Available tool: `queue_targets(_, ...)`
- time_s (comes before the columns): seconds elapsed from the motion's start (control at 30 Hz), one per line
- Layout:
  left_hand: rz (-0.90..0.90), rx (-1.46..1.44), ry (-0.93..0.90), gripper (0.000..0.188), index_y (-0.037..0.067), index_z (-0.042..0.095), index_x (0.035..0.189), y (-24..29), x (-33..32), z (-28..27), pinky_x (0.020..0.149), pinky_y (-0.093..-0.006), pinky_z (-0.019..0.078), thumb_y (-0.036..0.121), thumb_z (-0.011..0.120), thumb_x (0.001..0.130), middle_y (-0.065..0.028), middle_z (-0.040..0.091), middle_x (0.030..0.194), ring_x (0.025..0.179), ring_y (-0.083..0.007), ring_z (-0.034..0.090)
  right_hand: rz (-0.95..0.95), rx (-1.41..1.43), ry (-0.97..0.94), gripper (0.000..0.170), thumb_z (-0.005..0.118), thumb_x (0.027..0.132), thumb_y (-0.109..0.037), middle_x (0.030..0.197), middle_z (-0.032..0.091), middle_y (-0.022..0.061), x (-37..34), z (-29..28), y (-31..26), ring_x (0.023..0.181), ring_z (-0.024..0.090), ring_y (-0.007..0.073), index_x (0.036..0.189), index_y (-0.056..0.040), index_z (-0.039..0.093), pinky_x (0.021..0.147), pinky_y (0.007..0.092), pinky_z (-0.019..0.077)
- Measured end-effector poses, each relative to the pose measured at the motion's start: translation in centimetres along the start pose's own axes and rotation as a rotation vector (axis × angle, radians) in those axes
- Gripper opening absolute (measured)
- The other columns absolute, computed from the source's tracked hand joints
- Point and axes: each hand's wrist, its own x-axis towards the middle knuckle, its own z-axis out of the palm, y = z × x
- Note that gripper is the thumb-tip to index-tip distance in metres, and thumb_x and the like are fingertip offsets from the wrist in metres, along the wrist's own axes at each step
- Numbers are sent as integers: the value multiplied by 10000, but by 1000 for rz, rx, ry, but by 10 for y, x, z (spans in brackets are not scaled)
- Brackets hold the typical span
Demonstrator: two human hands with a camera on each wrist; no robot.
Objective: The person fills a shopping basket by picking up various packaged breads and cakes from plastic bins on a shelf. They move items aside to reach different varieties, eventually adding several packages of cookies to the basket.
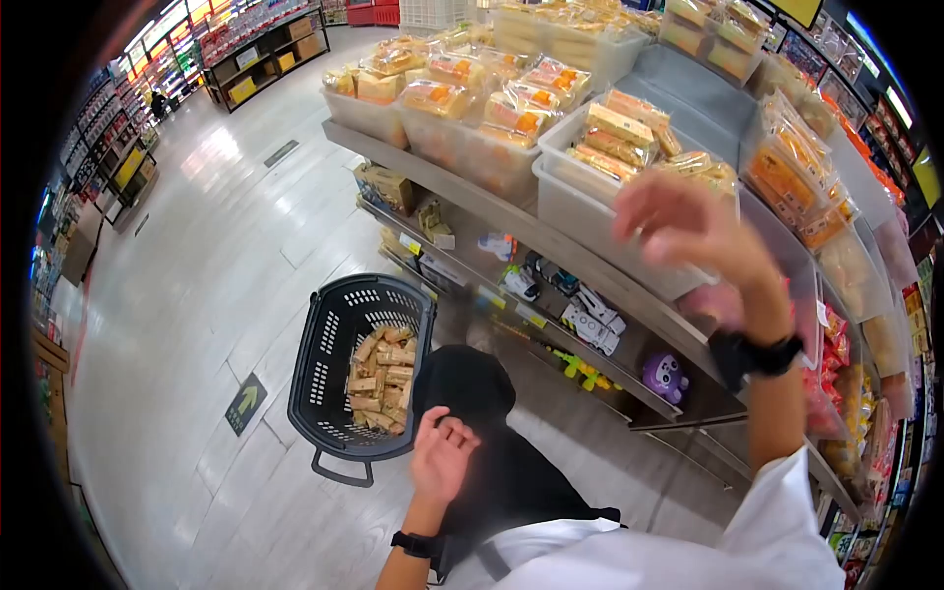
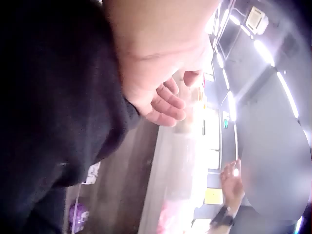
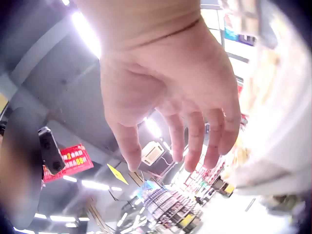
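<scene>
The right hand [image 1: 693,231] is raised in front of a clear bin [image 1: 580,208] of packaged bread [image 1: 619,138], fingers loosely bent and nothing in them; in the right wrist view the same hand [image 3: 170,97] shows an empty palm. Low by the dark-clad knee, the left hand [image 1: 442,457] hangs relaxed beside a black basket [image 1: 307,393] and holds nothing. Several small wrapped packs [image 1: 382,379] lie inside that basket on the floor. From the left wrist, the left hand [image 2: 158,97] appears with its fingers gently curved, near the dark clothing.
More bins of wrapped bread [image 1: 433,98] line the shelf top. Toys, including a purple one [image 1: 666,377], stand on the lower shelf. Bins with red packets [image 1: 834,344] are at the right. A floor tile with an arrow [image 1: 244,403] lies left of the basket.
</scene>
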Motion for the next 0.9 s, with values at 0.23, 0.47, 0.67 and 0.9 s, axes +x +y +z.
queue_targets(0.23,2,49,1,290,53,475,1196,5,5,-2,808,-388,507,105,512,913,-115,580,913,876,-240,598,172,-1116,269,980,749,677,-617,1283,539,217,117,-166,30,1202,515,326,1327,49,443,1019,415,397)
queue_targets(0.47,-53,-25,-40,344,51,449,1254,15,5,-20,879,-411,499,163,530,939,-126,589,964,968,-268,604,518,-1092,40,930,742,636,-675,1081,636,206,180,-190,77,980,605,291,1160,75,576,841,391,468)
queue_targets(0.67,-72,-65,-58,329,52,449,1253,20,7,-17,888,-411,496,140,516,943,-116,593,963,964,-256,606,523,-1082,38,953,786,592,-608,1181,591,250,174,-166,72,1097,566,331,1191,95,552,938,394,429)
queue_targets(0.9,-95,-80,-76,311,52,446,1248,16,9,-19,966,-470,473,121,499,949,-110,593,958,974,-242,608,571,-1048,31,1238,812,545,-609,1438,377,281,163,-155,73,1337,379,376,1417,98,291,1081,425,331)
